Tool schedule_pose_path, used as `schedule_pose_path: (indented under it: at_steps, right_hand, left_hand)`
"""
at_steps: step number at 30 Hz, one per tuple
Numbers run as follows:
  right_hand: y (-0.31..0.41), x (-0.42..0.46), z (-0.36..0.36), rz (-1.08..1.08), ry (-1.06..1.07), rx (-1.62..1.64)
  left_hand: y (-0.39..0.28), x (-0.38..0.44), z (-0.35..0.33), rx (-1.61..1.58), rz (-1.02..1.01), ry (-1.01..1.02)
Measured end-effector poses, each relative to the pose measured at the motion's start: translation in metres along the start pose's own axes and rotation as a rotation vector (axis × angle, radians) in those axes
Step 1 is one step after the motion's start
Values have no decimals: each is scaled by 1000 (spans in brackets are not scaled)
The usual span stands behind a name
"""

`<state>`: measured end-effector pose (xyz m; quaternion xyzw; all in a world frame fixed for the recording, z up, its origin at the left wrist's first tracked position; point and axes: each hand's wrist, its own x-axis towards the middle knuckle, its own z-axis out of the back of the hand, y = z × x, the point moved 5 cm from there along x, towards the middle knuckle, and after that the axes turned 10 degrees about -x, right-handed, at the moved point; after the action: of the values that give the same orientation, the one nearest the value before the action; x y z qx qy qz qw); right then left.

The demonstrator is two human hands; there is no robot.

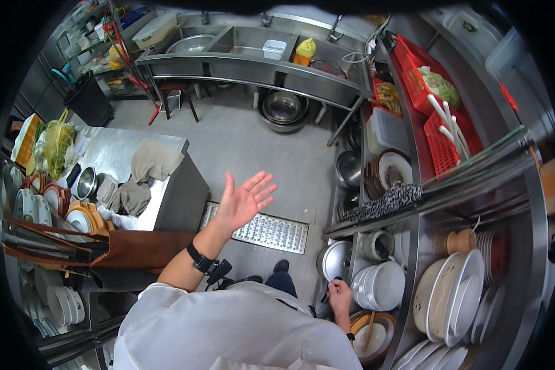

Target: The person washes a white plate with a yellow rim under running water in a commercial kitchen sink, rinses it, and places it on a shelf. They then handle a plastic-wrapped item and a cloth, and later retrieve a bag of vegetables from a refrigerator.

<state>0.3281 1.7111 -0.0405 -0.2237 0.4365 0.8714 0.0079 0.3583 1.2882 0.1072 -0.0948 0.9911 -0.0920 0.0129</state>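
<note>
My left hand [245,201] is held out over the floor, palm up with the fingers spread, and holds nothing. A black strap with a small device [208,266] sits around that forearm. Low on the right, my right hand [340,293] is curled beside the shelf, close to a round metal lid [337,260]. A small dark part shows at its fingertips; whether the hand grips it I cannot tell. Stacked white bowls [380,286] stand just right of this hand, and plates with a pair of chopsticks [369,330] lie below it.
A metal floor grate [273,235] lies under my left hand. On the left stands a steel table [115,138] with cloths [155,159] and dishes. Steel sinks [254,44] line the far wall. Shelves on the right hold red baskets [437,148], pans and large bowls [448,296].
</note>
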Motion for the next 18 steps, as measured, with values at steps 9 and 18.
schedule_pose_path:
  at_steps: [9,18]
  right_hand:
    - [14,132,1,62,202,-441]
    - [156,256,-34,402,237,-513]
  left_hand:
    - [-2,59,17,118,-23,-118]
    - [-47,118,28,139,-126,-172]
